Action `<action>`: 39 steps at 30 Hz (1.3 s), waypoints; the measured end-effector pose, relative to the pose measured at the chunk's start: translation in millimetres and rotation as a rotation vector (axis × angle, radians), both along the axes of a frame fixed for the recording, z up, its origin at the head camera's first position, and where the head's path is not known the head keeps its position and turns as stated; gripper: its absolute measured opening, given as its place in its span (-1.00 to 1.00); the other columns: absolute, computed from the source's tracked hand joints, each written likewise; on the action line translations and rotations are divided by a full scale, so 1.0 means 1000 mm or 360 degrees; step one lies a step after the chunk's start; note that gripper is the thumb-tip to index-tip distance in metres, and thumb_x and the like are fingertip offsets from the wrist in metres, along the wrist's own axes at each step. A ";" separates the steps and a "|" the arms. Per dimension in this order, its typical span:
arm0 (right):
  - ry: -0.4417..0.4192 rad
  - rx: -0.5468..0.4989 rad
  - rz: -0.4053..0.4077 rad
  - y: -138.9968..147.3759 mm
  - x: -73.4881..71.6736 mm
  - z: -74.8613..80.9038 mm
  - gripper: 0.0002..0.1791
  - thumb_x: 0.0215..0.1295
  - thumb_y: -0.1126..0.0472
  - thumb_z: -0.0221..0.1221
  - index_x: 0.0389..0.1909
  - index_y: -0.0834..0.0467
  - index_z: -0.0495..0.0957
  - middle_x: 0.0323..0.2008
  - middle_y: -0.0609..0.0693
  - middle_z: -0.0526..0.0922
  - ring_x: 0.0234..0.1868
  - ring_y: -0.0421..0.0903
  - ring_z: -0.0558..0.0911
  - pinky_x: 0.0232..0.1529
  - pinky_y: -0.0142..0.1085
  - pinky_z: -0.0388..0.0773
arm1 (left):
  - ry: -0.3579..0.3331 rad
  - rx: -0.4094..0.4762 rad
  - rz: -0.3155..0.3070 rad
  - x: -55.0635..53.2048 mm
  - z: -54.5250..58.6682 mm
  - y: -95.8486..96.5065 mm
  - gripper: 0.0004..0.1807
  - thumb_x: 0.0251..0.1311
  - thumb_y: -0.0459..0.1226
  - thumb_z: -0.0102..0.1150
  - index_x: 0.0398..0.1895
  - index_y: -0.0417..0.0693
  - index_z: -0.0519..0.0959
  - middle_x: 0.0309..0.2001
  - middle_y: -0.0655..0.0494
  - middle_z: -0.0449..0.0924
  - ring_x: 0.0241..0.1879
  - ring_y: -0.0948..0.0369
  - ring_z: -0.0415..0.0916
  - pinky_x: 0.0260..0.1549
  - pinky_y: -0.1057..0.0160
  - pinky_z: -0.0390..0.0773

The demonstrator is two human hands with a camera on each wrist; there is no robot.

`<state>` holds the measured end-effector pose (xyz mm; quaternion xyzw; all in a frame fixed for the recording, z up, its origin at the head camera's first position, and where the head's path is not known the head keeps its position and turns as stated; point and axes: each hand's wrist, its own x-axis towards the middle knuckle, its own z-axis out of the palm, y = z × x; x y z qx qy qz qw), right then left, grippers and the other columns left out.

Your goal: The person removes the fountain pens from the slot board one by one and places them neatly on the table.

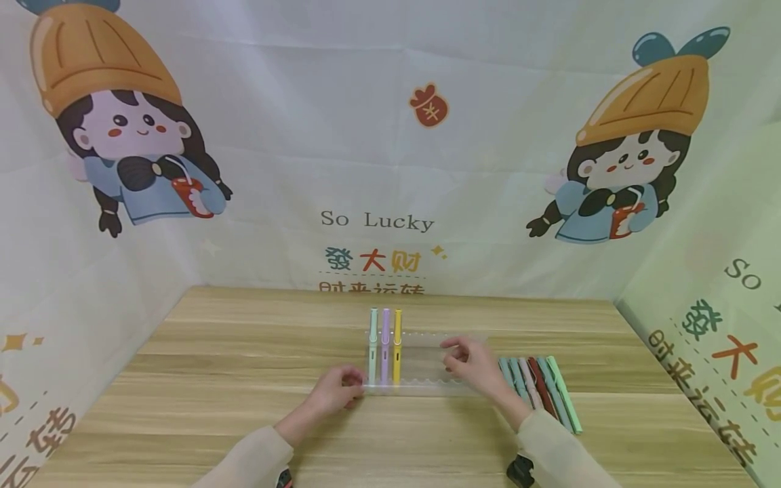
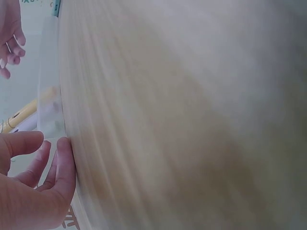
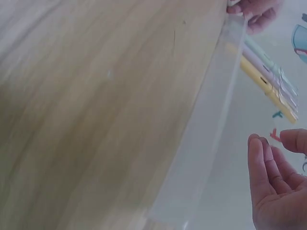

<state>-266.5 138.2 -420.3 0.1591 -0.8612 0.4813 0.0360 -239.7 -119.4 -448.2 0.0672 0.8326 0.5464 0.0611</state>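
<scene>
A clear plastic pen rack (image 1: 421, 388) with wavy edges lies on the table. Three capped pens stand side by side at its left end: a mint pen (image 1: 373, 359), a lilac pen (image 1: 385, 359) and a yellow pen (image 1: 398, 359). My left hand (image 1: 337, 390) is at the rack's front left corner, fingertips right at its end and thumb apart from the fingers. Over the right part of the rack hovers my right hand (image 1: 472, 366), fingers loosely bent, thumb apart from them and nothing between. In the right wrist view, the rack's front wall (image 3: 196, 139) runs past this hand.
Several capped pens (image 1: 539, 386), in blue-green, pink, dark red and light green, lie in a slanted row to the right of the rack, partly behind the right forearm. A printed cloth (image 1: 390, 156) hangs around the wooden table (image 1: 244, 352) at the back and sides.
</scene>
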 end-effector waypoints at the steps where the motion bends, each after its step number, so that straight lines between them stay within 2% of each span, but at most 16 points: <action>1: 0.0015 -0.0016 0.0013 -0.003 0.000 -0.001 -0.77 0.09 0.41 0.07 -0.18 0.30 0.49 -0.49 0.11 0.57 -0.48 0.01 0.57 -0.56 -0.37 0.52 | -0.0001 0.0001 -0.0001 0.000 0.000 0.000 -0.86 0.02 -0.53 0.05 -0.31 -0.39 0.45 -0.47 0.01 0.43 -0.50 0.18 0.40 -0.55 0.23 0.52; 6: 0.0072 -0.0061 0.0021 -0.017 0.000 -0.003 -0.73 0.07 0.41 0.09 -0.15 0.26 0.48 -0.47 0.08 0.58 -0.46 -0.04 0.56 -0.57 -0.37 0.50 | -0.0007 0.0005 -0.0011 -0.001 -0.001 -0.001 -0.86 0.02 -0.53 0.04 -0.30 -0.40 0.44 -0.46 0.01 0.43 -0.50 0.18 0.40 -0.55 0.24 0.52; 10: 0.0074 -0.0116 0.0000 -0.029 -0.001 -0.003 -0.67 0.06 0.40 0.12 -0.09 0.28 0.45 -0.35 0.19 0.57 -0.36 -0.03 0.56 -0.42 -0.34 0.53 | -0.0006 0.0012 -0.0004 -0.002 -0.002 0.000 -0.86 0.02 -0.53 0.04 -0.30 -0.40 0.45 -0.47 0.01 0.44 -0.51 0.19 0.40 -0.55 0.25 0.52; 15: 0.0089 -0.0189 -0.0005 -0.044 -0.002 -0.003 -0.63 0.07 0.41 0.13 -0.04 0.32 0.41 -0.30 0.20 0.57 -0.30 0.01 0.56 -0.30 -0.30 0.53 | 0.0003 0.0021 0.0004 -0.002 -0.002 0.000 -0.86 0.00 -0.54 0.05 -0.31 -0.40 0.45 -0.48 0.02 0.43 -0.52 0.20 0.40 -0.56 0.25 0.52; 22: 0.0117 -0.0262 0.0013 -0.056 -0.005 -0.007 -0.57 0.04 0.45 0.11 0.00 0.32 0.37 -0.30 0.23 0.56 -0.30 0.04 0.57 -0.32 -0.31 0.54 | 0.0004 0.0016 -0.0002 -0.003 -0.004 0.000 -0.85 0.01 -0.54 0.05 -0.30 -0.41 0.44 -0.47 0.00 0.44 -0.52 0.19 0.40 -0.55 0.24 0.52; 30: 0.0053 -0.0262 0.0028 -0.064 -0.008 -0.013 -0.47 0.04 0.41 0.13 0.10 0.30 0.28 -0.27 0.22 0.55 -0.27 0.04 0.56 -0.30 -0.31 0.53 | -0.0005 0.0018 -0.0002 -0.001 0.000 0.000 -0.85 0.01 -0.53 0.05 -0.30 -0.41 0.44 -0.45 -0.02 0.45 -0.50 0.16 0.41 -0.55 0.23 0.52; 34: 0.0032 -0.0254 0.0045 -0.068 -0.009 -0.014 -0.44 0.04 0.42 0.14 0.12 0.30 0.25 -0.28 0.21 0.54 -0.28 0.03 0.56 -0.29 -0.31 0.53 | 0.0020 0.0047 -0.0031 -0.001 -0.002 -0.002 -0.86 0.00 -0.52 0.07 -0.31 -0.39 0.44 -0.45 -0.03 0.45 -0.50 0.16 0.42 -0.55 0.25 0.53; 35: 0.0033 -0.0251 0.0047 -0.068 -0.009 -0.015 -0.44 0.04 0.43 0.14 0.12 0.30 0.25 -0.29 0.20 0.54 -0.29 0.03 0.56 -0.30 -0.31 0.53 | 0.0061 0.0064 -0.0068 -0.002 -0.004 -0.004 -0.87 0.00 -0.52 0.07 -0.33 -0.38 0.44 -0.46 -0.02 0.44 -0.51 0.18 0.42 -0.57 0.28 0.52; 39: 0.0023 -0.0254 0.0043 -0.071 -0.010 -0.016 -0.43 0.04 0.44 0.14 0.13 0.29 0.25 -0.31 0.18 0.55 -0.29 0.02 0.56 -0.30 -0.33 0.53 | 0.0064 0.0075 -0.0080 -0.003 -0.005 -0.005 -0.88 0.00 -0.51 0.08 -0.34 -0.36 0.45 -0.46 -0.01 0.45 -0.51 0.19 0.42 -0.57 0.28 0.52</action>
